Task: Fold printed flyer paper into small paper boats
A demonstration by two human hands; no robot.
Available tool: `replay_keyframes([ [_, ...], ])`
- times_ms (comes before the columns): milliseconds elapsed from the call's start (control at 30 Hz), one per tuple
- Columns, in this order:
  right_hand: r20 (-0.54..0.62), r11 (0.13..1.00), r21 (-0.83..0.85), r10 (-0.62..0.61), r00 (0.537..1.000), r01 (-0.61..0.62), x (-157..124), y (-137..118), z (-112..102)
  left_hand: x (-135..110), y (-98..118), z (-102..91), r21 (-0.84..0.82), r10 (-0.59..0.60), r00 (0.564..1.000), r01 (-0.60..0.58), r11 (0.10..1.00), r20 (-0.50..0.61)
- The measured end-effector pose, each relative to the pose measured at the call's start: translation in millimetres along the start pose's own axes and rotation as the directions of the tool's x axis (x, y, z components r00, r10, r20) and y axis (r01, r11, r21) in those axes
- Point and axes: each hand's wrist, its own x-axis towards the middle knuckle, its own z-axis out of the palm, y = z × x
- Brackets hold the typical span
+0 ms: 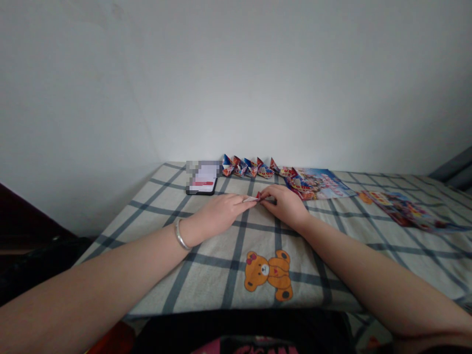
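Note:
Between my two hands, low over the checked cloth, is a small folded piece of paper (251, 199), white with a bit of red at its right end. My left hand (221, 212), with a silver bangle at the wrist, grips its left side, fingers together. The thumb and fingertips of my right hand (285, 206) pinch its right end. Much of the paper is hidden by the fingers. Just beyond the right hand stands a colourful folded paper piece (299, 181) with a pointed top.
A row of folded paper pieces (250, 168) lines the wall side. Left of them lies a phone (202, 178), screen lit. Printed sheets (332, 182) lie at right, another printed sheet (409, 209) farther right. The checked tablecloth (206, 285) bears a bear print (269, 275) near the front edge.

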Motion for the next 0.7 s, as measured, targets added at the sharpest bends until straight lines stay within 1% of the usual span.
replay_keyframes([
  [67,-0.021,0.999,0.013,0.039,0.999,-0.039,-0.6,-1.2,-0.4,0.1,1.5,-1.9,0.017,0.007,1.0,-0.007,1.0,0.002],
  [133,-0.028,0.993,0.023,0.117,0.993,-0.116,-1.3,-1.5,-0.8,0.3,3.5,-4.6,0.024,0.006,1.0,-0.006,1.0,0.003],
  [200,-0.023,0.983,0.052,0.18,0.983,-0.178,-2.1,-0.9,-1.0,0.4,5.5,-7.2,0.047,-0.019,1.0,0.019,0.999,-0.005],
  [233,-0.02,0.979,0.077,0.192,0.981,-0.19,-2.4,-0.3,-1.0,0.5,6.3,-8.4,0.072,-0.041,0.999,0.041,0.997,-0.01],
  [367,-0.015,0.976,0.143,0.166,0.986,-0.162,-2.5,3.0,-0.7,0.7,6.7,-11.6,0.185,-0.13,0.991,0.129,0.974,-0.004],
  [467,0.03,0.983,0.159,0.094,0.995,-0.098,-2.4,5.0,-1.7,1.2,4.7,-13.4,0.209,-0.159,0.987,0.158,0.965,-0.013],
  [567,0.069,0.979,0.202,0.01,0.998,-0.023,-2.6,5.2,-3.6,1.6,2.1,-14.9,0.206,-0.13,0.991,0.134,0.969,-0.033],
  [700,0.094,0.977,0.21,0.018,0.995,-0.037,-2.6,5.1,-5.0,0.6,-2.3,-15.3,0.156,-0.054,0.998,0.059,0.986,-0.034],
])
